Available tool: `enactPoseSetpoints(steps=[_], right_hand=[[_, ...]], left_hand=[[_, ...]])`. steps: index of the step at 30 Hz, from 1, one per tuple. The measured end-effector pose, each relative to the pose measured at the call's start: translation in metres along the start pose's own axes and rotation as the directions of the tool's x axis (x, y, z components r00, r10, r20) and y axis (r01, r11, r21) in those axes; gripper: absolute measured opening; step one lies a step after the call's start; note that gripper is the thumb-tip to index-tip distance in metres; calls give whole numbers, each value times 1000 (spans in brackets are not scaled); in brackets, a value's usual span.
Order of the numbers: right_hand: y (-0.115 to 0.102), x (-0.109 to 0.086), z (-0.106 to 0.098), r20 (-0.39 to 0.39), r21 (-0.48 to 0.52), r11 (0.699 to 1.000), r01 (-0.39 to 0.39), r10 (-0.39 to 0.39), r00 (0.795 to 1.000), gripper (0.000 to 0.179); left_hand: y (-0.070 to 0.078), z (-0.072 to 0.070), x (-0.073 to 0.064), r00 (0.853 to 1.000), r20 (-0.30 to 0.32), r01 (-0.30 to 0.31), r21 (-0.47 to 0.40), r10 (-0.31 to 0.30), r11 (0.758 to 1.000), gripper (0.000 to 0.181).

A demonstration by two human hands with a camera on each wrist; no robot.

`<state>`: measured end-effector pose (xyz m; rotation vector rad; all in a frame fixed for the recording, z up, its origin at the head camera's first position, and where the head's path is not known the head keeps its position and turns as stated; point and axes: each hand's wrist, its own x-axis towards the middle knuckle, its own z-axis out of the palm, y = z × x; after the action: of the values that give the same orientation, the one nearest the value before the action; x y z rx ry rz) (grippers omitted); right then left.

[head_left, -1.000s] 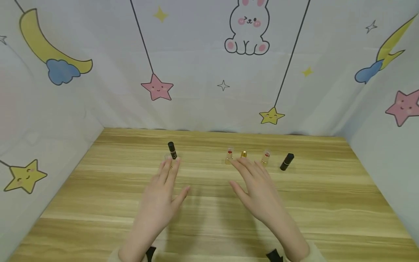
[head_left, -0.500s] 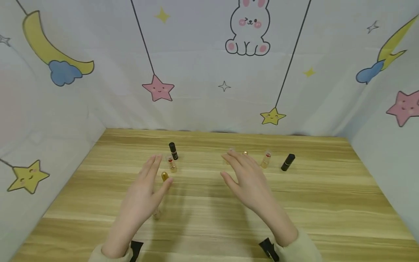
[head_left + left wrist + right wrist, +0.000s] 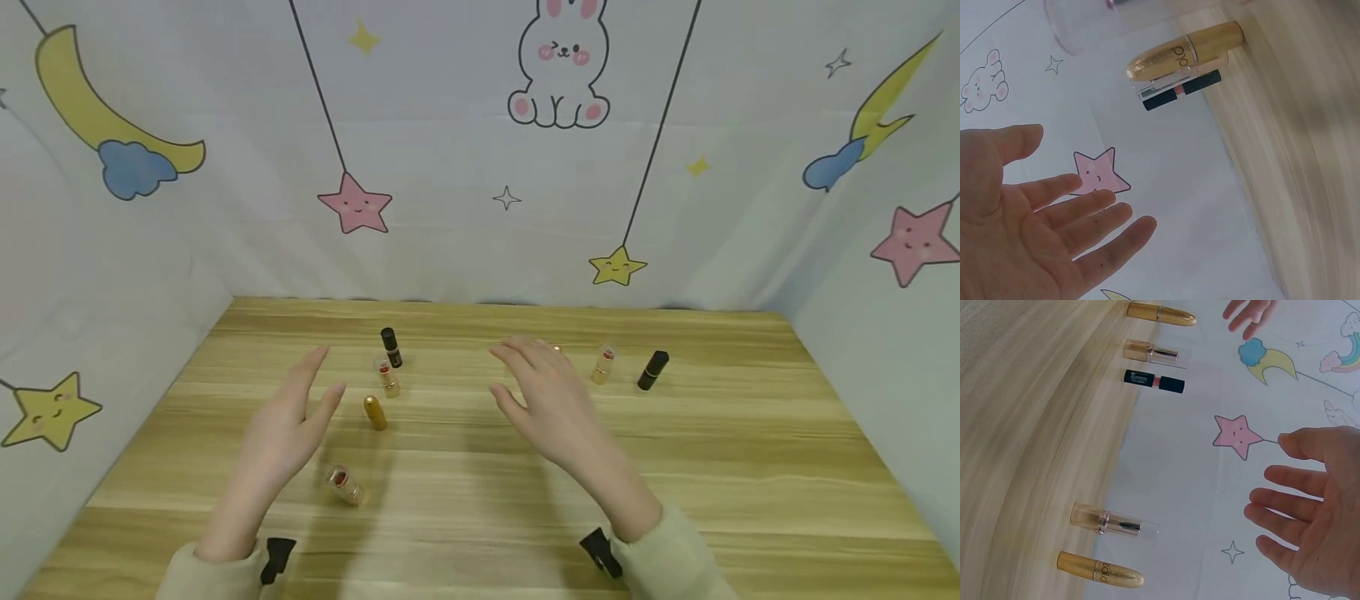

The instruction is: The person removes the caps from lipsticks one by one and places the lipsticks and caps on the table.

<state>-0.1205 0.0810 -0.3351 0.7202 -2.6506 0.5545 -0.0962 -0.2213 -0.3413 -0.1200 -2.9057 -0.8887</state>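
Observation:
My left hand (image 3: 281, 433) hovers over the left of the table with fingers extended and nothing in it. Just right of it stand a gold bullet-shaped lipstick (image 3: 375, 412), a clear-capped lipstick (image 3: 387, 379) and a black lipstick tube (image 3: 392, 347). Nearer to me, beside that wrist, is another clear-capped lipstick (image 3: 347, 485). My right hand (image 3: 551, 404), also bare, is held over the middle right, fingers loosely bent. It hides most of a gold lipstick (image 3: 1100, 570) and a clear-capped one (image 3: 1113, 522). Farther right stand a clear-capped lipstick (image 3: 603, 365) and a black tube (image 3: 653, 370).
The wood-grain table (image 3: 465, 533) ends at a white cloth backdrop (image 3: 450, 258) printed with stars, moons and a rabbit. Cloth walls rise at both sides. A black strap piece (image 3: 602, 552) shows at my right wrist.
My left hand has moved left and toward me, uncovering the gold lipstick and two clear-capped ones. My right hand has drifted slightly left, covering the clear-capped lipstick behind it.

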Motion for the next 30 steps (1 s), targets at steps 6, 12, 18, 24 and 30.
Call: enactPoseSetpoints(steps=[6, 12, 18, 24, 30], right_hand=[[-3, 9, 8, 26, 39, 999, -11, 10, 1000, 42], [-5, 17, 14, 69, 87, 995, -54, 48, 996, 43], [-9, 28, 19, 80, 158, 984, -83, 72, 994, 42], [-10, 44, 29, 92, 226, 971, -78, 58, 994, 40], [-9, 58, 41, 122, 249, 963, -99, 70, 990, 40]], left_hand=[[-15, -5, 9, 999, 46, -4, 35, 2, 999, 66], [-26, -7, 18, 996, 85, -20, 11, 19, 1000, 65], [-35, -5, 27, 993, 112, -29, -46, 34, 998, 64], [-43, -2, 41, 988, 155, 23, -78, -11, 997, 65], [-50, 5, 61, 986, 164, 41, -99, -24, 994, 66]])
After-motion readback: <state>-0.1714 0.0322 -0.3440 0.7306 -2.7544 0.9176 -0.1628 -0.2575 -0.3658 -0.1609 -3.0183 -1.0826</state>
